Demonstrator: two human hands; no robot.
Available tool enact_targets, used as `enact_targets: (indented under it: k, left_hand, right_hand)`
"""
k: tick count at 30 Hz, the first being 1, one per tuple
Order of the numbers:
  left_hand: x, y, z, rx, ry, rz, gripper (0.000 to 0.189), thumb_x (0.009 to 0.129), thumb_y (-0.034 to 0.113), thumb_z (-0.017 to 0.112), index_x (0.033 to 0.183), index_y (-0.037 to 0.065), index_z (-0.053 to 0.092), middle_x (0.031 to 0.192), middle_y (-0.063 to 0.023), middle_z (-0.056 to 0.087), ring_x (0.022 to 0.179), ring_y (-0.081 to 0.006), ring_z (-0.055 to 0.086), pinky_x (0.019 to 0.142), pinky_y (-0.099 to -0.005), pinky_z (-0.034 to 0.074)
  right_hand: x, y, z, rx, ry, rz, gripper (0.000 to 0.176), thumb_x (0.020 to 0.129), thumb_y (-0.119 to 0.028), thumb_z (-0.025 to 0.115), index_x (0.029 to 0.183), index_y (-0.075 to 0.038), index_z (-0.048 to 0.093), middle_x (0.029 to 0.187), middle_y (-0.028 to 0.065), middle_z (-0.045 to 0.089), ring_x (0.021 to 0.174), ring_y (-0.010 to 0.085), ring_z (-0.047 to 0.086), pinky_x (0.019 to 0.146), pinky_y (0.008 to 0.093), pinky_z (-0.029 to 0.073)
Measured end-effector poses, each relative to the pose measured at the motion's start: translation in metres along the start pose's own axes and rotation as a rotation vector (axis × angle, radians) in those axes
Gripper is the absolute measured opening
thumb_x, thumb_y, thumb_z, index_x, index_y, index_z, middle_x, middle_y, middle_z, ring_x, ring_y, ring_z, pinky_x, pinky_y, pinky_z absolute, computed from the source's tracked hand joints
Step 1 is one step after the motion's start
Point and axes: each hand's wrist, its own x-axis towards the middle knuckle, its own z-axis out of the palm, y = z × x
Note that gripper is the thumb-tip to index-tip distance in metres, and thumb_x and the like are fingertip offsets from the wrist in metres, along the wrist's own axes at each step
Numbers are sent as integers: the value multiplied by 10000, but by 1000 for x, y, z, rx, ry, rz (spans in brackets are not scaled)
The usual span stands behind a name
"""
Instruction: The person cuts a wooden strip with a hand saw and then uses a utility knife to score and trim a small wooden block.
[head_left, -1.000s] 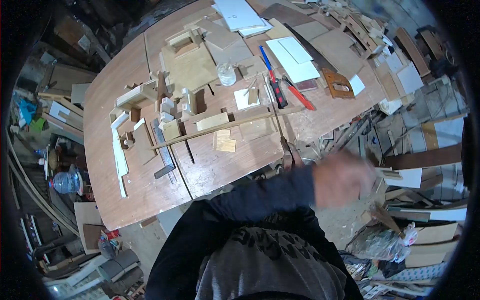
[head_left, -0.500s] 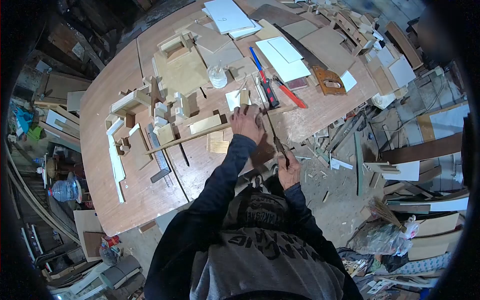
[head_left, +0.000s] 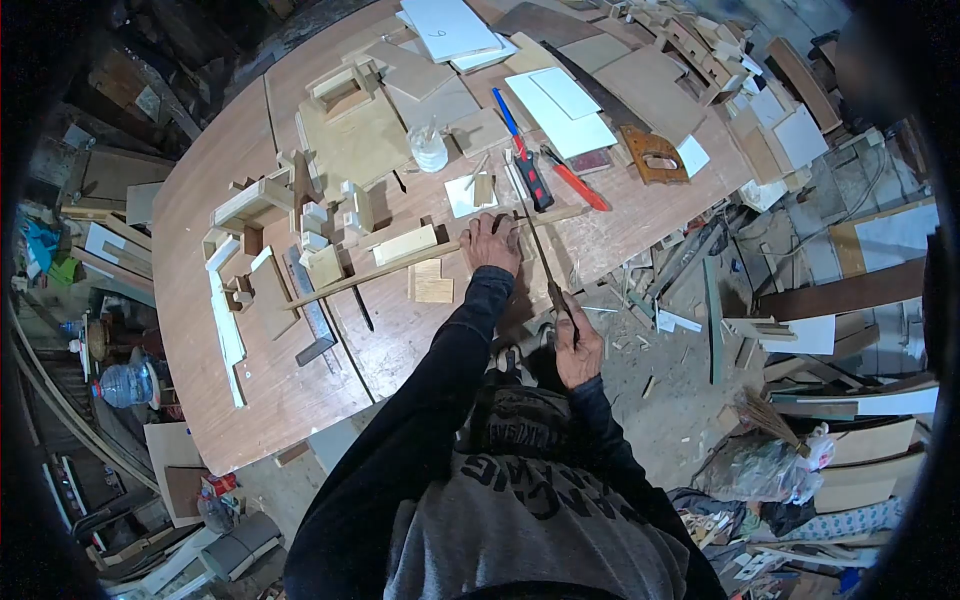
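Note:
A long thin wooden strip (head_left: 385, 269) lies slantwise across the front of the table. My left hand (head_left: 492, 246) holds it down, fingers bent over the strip. My right hand (head_left: 579, 352), at the table's front edge, is closed around the handle of a saw (head_left: 543, 253). The saw's narrow dark blade crosses the strip just right of my left hand. Whether the teeth have cut in is too small to see. Just beyond my left fingers is a small wooden block (head_left: 484, 189) on a white piece. A pale wood block (head_left: 404, 246) lies alongside the strip.
Past the strip lie a blue-and-red tool (head_left: 530, 172), a red-handled tool (head_left: 580, 186) and a wooden-handled saw (head_left: 654, 155). A clear plastic cup (head_left: 428, 149) stands mid-table. To the left are a metal square (head_left: 310, 310) and wooden frame pieces (head_left: 255, 202). Offcuts litter the floor at right.
My right hand has drawn slightly back toward my body with the saw, and more of the blade shows past the strip. My left hand stays on the strip. The view has shifted slightly.

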Motion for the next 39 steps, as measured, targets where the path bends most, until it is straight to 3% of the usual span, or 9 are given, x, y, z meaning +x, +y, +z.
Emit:
enact_targets:
  k: [3, 6, 7, 9, 13, 15, 22, 30, 39]
  left_hand:
    - [1, 0, 1, -32, 37, 7, 230, 751, 211, 645, 974, 156, 643, 971, -89, 512, 972, -277, 458, 848, -443, 306]
    - [1, 1, -1, -60, -1, -8, 210, 766, 214, 631, 965, 147, 639, 956, -90, 511, 971, -281, 456, 848, -450, 305]
    - [0, 2, 0, -61, -6, -10, 210, 766, 214, 631, 965, 147, 639, 956, -90, 511, 971, -281, 456, 848, -450, 305]
    - [2, 2, 4, -29, 14, -25, 209, 758, 205, 637, 958, 146, 638, 940, -87, 512, 968, -281, 459, 848, -452, 306]
    - [2, -2, 7, -79, 30, -11, 200, 759, 200, 636, 954, 150, 638, 939, -82, 514, 962, -277, 463, 850, -451, 307]
    - [2, -1, 5, -61, 31, -2, 179, 764, 191, 635, 940, 159, 642, 936, -75, 518, 962, -273, 468, 843, -449, 311]
    - [4, -9, 18, 24, -18, 5, 291, 764, 261, 643, 1031, 151, 606, 1016, -82, 522, 1035, -276, 456, 853, -456, 318]
    - [6, -10, -2, 45, -62, 35, 375, 796, 351, 619, 1094, 127, 571, 1135, -122, 492, 1098, -298, 425, 897, -463, 320]
    - [12, -13, -11, 49, -193, 79, 356, 805, 308, 638, 1127, 169, 575, 1146, -77, 477, 1107, -275, 419, 942, -495, 309]
  right_hand:
    - [-12, 13, -2, -88, 76, -120, 348, 931, -253, 484, 1242, -110, 543, 867, 260, 608, 757, 391, 638, 637, 391, 491]
    - [-12, 18, 3, -61, 141, -179, 328, 927, -227, 488, 1222, -103, 559, 760, 259, 578, 620, 359, 627, 560, 390, 471]
    - [-12, 9, 1, -63, 139, -175, 328, 927, -227, 488, 1222, -103, 559, 760, 259, 578, 620, 359, 627, 560, 390, 471]
    - [-9, -17, -5, -55, -17, 151, 343, 947, -249, 470, 1204, -43, 568, 1048, 177, 649, 946, 231, 635, 814, 309, 476]
    - [-13, -7, -5, 46, 73, 32, 327, 946, -233, 487, 1197, -43, 576, 1052, 175, 650, 923, 218, 636, 801, 308, 478]
    - [-14, 3, -7, 54, 306, -208, 319, 928, -231, 516, 1212, -100, 581, 932, 214, 657, 831, 228, 678, 709, 321, 502]
    - [-21, 4, -23, 61, 178, -117, 297, 926, -197, 533, 1156, -22, 600, 1028, 142, 655, 917, 172, 608, 804, 297, 470]
    - [-26, 18, -15, 55, 208, -148, 247, 874, -140, 579, 1112, -87, 620, 866, 194, 658, 712, 209, 655, 637, 303, 495]
    - [-25, 37, -9, -1, 222, -165, 254, 867, -152, 594, 1111, -86, 617, 809, 188, 654, 679, 312, 660, 612, 331, 499]
